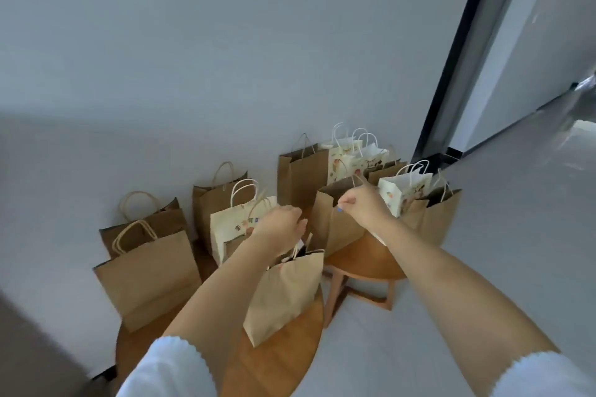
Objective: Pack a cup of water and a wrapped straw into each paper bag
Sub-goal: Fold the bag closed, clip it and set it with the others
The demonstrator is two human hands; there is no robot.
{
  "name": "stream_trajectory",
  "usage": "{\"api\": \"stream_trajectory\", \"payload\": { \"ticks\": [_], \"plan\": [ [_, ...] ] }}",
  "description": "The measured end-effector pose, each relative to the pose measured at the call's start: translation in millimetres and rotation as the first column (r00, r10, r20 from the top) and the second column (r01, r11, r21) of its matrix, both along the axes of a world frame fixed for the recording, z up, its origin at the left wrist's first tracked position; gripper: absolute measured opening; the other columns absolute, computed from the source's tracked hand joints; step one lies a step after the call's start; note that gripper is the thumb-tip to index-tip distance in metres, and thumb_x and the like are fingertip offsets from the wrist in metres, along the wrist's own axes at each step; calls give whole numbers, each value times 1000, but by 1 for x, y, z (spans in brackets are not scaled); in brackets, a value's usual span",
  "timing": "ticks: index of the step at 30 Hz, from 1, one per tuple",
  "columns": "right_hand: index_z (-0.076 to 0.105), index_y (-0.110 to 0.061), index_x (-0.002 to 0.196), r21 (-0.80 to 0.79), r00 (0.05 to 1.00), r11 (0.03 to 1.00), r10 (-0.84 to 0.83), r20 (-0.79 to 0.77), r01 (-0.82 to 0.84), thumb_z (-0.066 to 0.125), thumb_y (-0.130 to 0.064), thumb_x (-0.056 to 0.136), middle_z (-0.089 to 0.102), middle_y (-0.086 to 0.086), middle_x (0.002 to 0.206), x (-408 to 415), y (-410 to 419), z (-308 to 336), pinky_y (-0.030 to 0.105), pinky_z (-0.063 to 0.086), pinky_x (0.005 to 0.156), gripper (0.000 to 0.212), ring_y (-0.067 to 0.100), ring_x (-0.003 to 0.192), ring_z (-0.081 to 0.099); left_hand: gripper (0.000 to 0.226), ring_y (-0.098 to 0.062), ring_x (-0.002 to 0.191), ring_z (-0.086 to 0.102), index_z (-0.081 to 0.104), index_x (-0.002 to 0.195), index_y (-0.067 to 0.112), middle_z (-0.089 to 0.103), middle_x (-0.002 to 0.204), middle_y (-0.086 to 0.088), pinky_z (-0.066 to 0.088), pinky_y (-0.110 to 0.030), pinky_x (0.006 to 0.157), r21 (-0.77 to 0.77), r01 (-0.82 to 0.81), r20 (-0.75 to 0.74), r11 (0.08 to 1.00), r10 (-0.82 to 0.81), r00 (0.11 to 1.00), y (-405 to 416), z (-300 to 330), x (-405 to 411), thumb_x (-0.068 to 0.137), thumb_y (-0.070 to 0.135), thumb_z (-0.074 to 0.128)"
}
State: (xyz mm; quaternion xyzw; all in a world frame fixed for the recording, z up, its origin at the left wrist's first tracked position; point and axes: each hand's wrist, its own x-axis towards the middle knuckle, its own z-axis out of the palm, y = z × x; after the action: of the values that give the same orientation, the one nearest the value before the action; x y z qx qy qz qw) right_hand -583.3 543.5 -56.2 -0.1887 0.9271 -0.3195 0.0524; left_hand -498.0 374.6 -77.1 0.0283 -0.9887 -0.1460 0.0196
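Observation:
A tilted brown paper bag [283, 296] stands on the near round wooden table [277, 364]. My left hand [280, 223] is curled over its open top, where the twine handles rise; something dark shows inside. My right hand [364, 207] pinches the twine handle of a second brown paper bag [335, 229], which stands on the smaller wooden table [361, 263] behind. No cup or wrapped straw can be made out in this blurred view.
Several more bags line the wall: brown ones [148, 277] at left and back [301, 174], white printed ones [232, 232] in the middle and at right [403, 193]. A black door frame [451, 74] rises at right, above grey floor [483, 219].

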Motion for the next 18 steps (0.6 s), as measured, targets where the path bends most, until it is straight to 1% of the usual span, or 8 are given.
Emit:
{"api": "stream_trajectory", "payload": {
  "ticks": [1,3,4,5,8,12,16,18],
  "plan": [
    [74,-7,90,29,999,999,-37,11,37,58,-10,91,71,6,101,-12,20,-8,26,44,82,17,22,97,63,36,-23,119,50,53,125,10,54,127,-7,42,-36,97,12,23,23,1000,-24,999,16,-7,-13,102,30,33],
    [73,-11,82,73,996,994,-88,20,86,58,-9,90,71,5,95,-32,52,-20,34,44,92,17,23,92,63,38,-23,117,51,51,128,10,54,128,-7,43,-34,96,-1,67,50,998,-67,996,40,-17,-37,103,32,33],
    [74,-11,84,79,994,991,-108,19,106,59,-10,90,71,6,95,-40,64,-25,37,44,95,16,23,92,63,38,-23,115,52,52,126,10,55,126,-7,44,-34,94,-2,81,63,997,-81,995,49,-20,-46,103,32,33],
    [74,-10,89,77,992,990,-123,15,122,59,-10,90,71,7,97,-46,72,-29,38,47,94,15,24,94,63,37,-23,111,54,53,123,10,57,123,-7,46,-34,92,10,86,80,996,-86,993,55,-24,-57,103,33,33],
    [72,-8,102,96,992,988,-123,10,122,59,-12,92,69,5,104,-64,84,-37,37,49,90,17,22,100,62,36,-21,105,57,53,122,11,60,116,-6,50,-33,90,37,84,107,996,-87,990,67,-40,-90,102,34,33],
    [72,-10,102,138,997,988,-69,20,66,57,-15,94,69,6,107,-101,82,-50,33,49,88,18,23,102,62,37,-19,99,60,48,127,13,60,111,-5,52,-29,85,56,22,173,998,-31,984,73,-63,-131,102,36,33],
    [71,-10,104,184,1000,983,18,14,-20,53,-15,96,68,7,106,-144,75,-59,25,43,81,20,22,100,61,35,-20,99,61,51,122,12,61,108,-6,52,-31,86,34,-22,215,999,15,976,73,-82,-175,102,35,34],
    [71,-11,103,200,998,978,51,23,-55,52,-15,96,69,8,104,-168,69,-61,27,45,82,21,23,99,61,33,-17,92,60,54,118,13,60,100,-3,50,-26,79,58,-71,242,996,55,969,70,-92,-202,102,35,36]
  ]
}}
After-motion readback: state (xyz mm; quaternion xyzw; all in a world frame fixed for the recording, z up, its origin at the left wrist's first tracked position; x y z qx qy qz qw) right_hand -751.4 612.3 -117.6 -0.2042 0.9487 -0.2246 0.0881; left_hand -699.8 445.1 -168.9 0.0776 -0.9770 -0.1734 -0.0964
